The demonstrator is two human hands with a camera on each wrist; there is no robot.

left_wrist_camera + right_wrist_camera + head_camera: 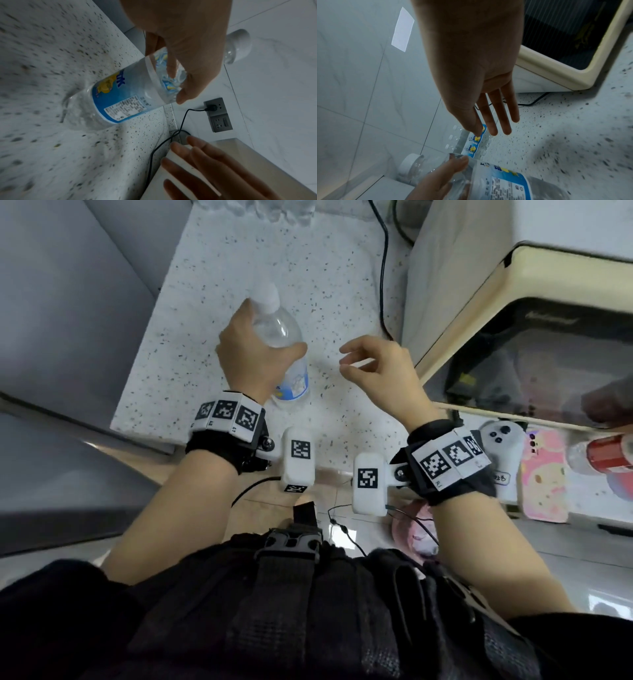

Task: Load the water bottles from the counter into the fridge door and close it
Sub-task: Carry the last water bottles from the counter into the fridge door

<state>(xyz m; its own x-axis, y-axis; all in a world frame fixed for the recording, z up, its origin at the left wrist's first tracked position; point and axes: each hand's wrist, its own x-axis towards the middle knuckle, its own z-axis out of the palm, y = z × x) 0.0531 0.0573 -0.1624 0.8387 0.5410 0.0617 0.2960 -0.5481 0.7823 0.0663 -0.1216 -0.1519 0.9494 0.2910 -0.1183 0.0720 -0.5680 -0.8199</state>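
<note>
My left hand (270, 337) grips a clear water bottle (291, 381) round its shoulder, just below the white cap (270, 297). The bottle has a blue label (120, 102) and stays roughly upright over the speckled counter (342, 285), near its front edge. Blur hides whether its base touches the counter. My right hand (346, 358) hovers to the right of the bottle, fingers relaxed, holding nothing. Several more bottles (476, 140) stand at the back of the counter against the tiled wall.
A cream appliance with a dark glass door (513, 344) stands at the right of the counter. A black cable (384, 268) runs along the counter to a wall socket (214, 106). Grey panels (51, 320) rise at the left. A game controller (501, 440) hangs lower right.
</note>
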